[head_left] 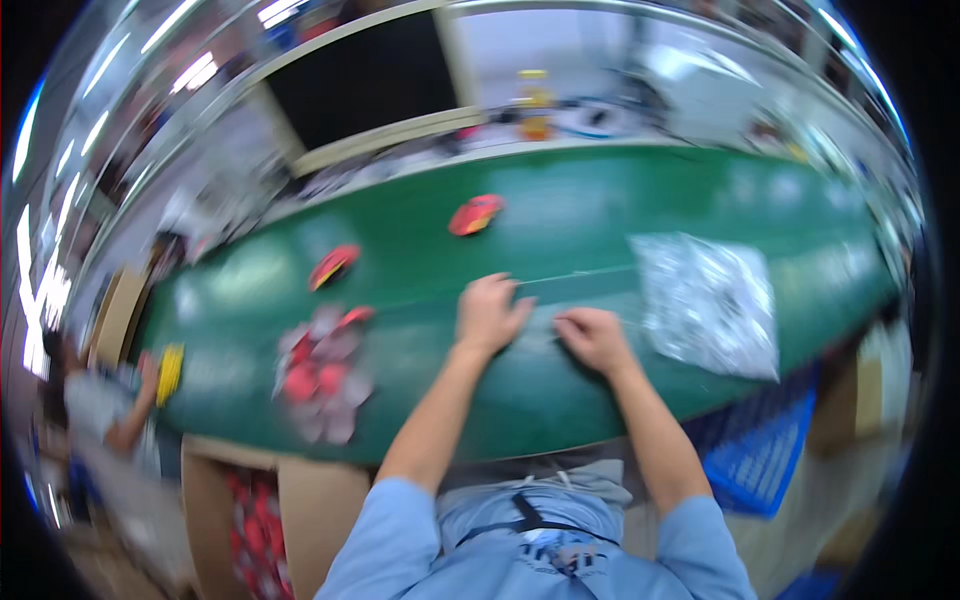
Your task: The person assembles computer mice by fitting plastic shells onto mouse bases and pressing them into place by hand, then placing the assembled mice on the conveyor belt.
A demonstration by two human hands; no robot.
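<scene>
Over the middle of the green table, my left hand (490, 312) reaches out with its thumb apart from the other fingers; nothing shows in it. Close by on the right, my right hand (593, 338) has its fingers drawn together, pointing left. Blur hides whether it pinches something thin. To the right of it lies a stack of clear plastic bags (708, 305). Two red-and-yellow rounded items (475, 215) (334, 267) lie apart beyond my left hand. Left of my left forearm is a heap of red pieces with clear wrapping (325, 375).
The green table (570, 205) curves across the view. Below its left edge stands an open cardboard box (320, 510) holding red items. A blue crate (765, 455) sits below the right edge. A dark screen (365, 80) and yellow bottle (534, 105) stand behind. A person (110, 400) works at far left near a yellow object (170, 374).
</scene>
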